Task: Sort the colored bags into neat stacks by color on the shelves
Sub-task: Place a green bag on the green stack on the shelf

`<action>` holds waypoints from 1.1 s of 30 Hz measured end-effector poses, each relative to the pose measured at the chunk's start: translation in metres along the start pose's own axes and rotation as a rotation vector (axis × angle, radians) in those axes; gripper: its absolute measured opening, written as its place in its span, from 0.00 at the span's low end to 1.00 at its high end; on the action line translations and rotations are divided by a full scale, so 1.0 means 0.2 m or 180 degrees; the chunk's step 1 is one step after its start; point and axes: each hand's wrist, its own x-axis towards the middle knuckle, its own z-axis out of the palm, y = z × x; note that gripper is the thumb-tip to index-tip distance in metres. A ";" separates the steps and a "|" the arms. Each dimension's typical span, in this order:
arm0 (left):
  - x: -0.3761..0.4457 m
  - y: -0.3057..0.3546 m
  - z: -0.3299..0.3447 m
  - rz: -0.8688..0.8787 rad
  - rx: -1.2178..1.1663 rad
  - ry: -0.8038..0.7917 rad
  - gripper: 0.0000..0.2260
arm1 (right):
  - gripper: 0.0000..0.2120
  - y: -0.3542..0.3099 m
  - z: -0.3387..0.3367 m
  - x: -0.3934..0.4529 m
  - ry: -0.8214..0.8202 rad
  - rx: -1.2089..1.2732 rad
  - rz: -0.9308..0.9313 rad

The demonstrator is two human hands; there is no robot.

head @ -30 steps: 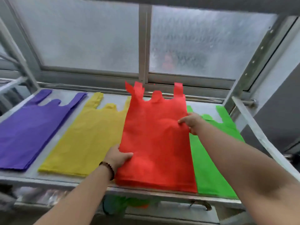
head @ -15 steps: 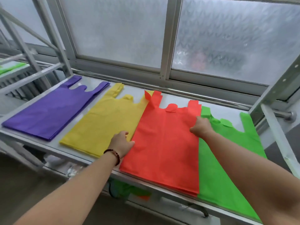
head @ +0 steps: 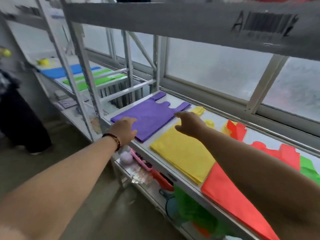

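Four flat stacks of bags lie side by side on the grey shelf (head: 174,101): purple (head: 152,115), yellow (head: 183,149), red (head: 230,193) and, at the far right, green (head: 308,168). My left hand (head: 123,129) hovers over the near left corner of the purple stack, fingers loosely apart, holding nothing. My right hand (head: 188,122) hangs above the gap between the purple and yellow stacks, fingers spread and empty. My right forearm covers part of the red and yellow stacks.
A second shelf unit at the left holds a blue stack (head: 69,70) and green stacks (head: 97,78). A lower shelf carries a pink tray (head: 140,161), loose green bags (head: 190,207) and clutter. A person in dark clothes (head: 19,115) stands at the far left. An upper shelf beam (head: 173,19) runs overhead.
Both hands have let go of the red stack and swung left to the purple and yellow stacks. The view has turned left, showing the neighbouring shelf unit.
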 end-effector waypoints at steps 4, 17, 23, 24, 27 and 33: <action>-0.11 -0.46 -0.28 -0.0283 0.0047 0.0312 0.23 | 0.26 -0.60 0.05 0.21 0.0002 0.0102 -0.0460; -0.24 -1.93 -0.81 -0.1103 0.0180 0.0587 0.21 | 0.24 -2.11 0.46 0.81 -0.0073 0.0789 -0.0914; -0.03 -2.39 -0.83 -0.1265 -0.0019 0.0541 0.20 | 0.24 -2.45 0.60 1.23 -0.0164 0.0661 -0.0986; 0.04 -2.47 -0.83 -0.1265 -0.0021 0.0535 0.20 | 0.24 -2.49 0.62 1.32 -0.0160 0.0660 -0.1000; 0.29 -2.70 -0.87 -0.1216 0.0002 0.0533 0.19 | 0.24 -2.62 0.71 1.62 -0.0166 0.0642 -0.1031; 0.99 -3.05 -0.97 -0.1043 0.0008 0.0337 0.20 | 0.24 -2.80 0.83 2.33 -0.0163 0.0606 -0.0852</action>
